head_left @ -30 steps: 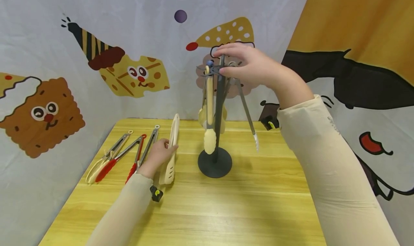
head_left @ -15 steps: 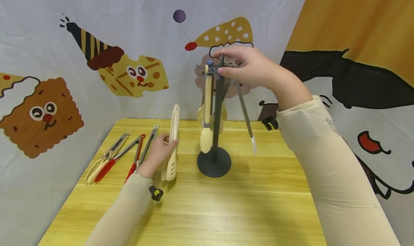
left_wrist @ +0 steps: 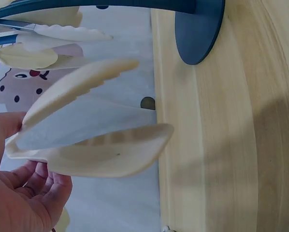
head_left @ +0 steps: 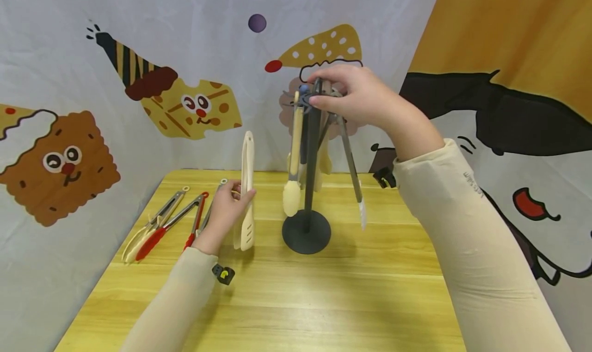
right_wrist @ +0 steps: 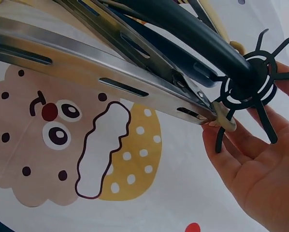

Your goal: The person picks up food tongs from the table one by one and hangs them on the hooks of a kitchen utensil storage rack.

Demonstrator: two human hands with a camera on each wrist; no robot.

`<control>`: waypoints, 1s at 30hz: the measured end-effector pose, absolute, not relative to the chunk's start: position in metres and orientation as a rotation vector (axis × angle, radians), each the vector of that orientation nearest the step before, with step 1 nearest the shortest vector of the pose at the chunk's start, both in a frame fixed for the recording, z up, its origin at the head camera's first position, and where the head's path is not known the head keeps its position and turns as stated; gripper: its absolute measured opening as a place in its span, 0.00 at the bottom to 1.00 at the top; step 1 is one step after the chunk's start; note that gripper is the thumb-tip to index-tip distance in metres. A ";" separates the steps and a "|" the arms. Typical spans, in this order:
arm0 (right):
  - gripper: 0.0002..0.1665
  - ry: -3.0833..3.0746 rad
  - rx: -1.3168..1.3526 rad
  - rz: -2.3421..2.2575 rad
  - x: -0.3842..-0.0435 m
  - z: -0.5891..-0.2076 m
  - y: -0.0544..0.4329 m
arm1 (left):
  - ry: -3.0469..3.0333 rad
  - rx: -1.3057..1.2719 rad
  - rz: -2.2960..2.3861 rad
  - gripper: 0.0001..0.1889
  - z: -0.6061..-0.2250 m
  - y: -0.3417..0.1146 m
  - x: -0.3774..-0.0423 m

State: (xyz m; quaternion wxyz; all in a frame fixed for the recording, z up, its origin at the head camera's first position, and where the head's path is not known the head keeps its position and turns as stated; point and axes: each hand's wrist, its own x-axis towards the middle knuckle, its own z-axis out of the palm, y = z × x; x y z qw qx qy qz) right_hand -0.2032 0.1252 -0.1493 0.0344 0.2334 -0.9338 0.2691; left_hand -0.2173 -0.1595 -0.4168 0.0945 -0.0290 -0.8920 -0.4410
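Note:
In the head view my left hand (head_left: 224, 205) grips a pair of cream kitchen tongs (head_left: 248, 172), held upright with the slotted tip downward. The left wrist view shows the two arms of these tongs (left_wrist: 106, 157) spread apart, thumb on one side and fingers on the other. My right hand (head_left: 358, 95) holds the top of a black utensil stand (head_left: 312, 156), thumb and fingers about its hook ring (right_wrist: 231, 92). Steel tongs with white tips (head_left: 349, 156) hang beneath that hand. Tongs with a cream head (head_left: 291, 198) hang on the stand's left side.
On the table's left lie tongs with cream tips (head_left: 143, 239), tongs with red tips (head_left: 152, 244), and another steel pair partly behind my left hand. The stand's round base (head_left: 306, 232) rests on the wooden table (head_left: 324, 311). A cartoon-printed cloth (head_left: 208, 49) hangs behind.
My left hand's cream tongs have risen and become more upright. The utensils hanging on the stand have turned slightly, the cream-headed tongs shifting left. My right hand has stayed at the stand's top.

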 end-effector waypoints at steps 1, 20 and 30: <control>0.28 -2.872 0.712 0.818 -0.203 -0.149 0.125 | -2.643 -0.080 -1.313 0.26 -0.416 -0.159 -0.217; 0.26 -2.843 0.669 0.695 -0.200 -0.151 0.120 | -2.428 -0.115 -1.279 0.24 -0.405 -0.154 -0.213; 0.24 -2.841 0.650 0.670 -0.198 -0.150 0.117 | -2.362 -0.158 -1.241 0.23 -0.397 -0.148 -0.211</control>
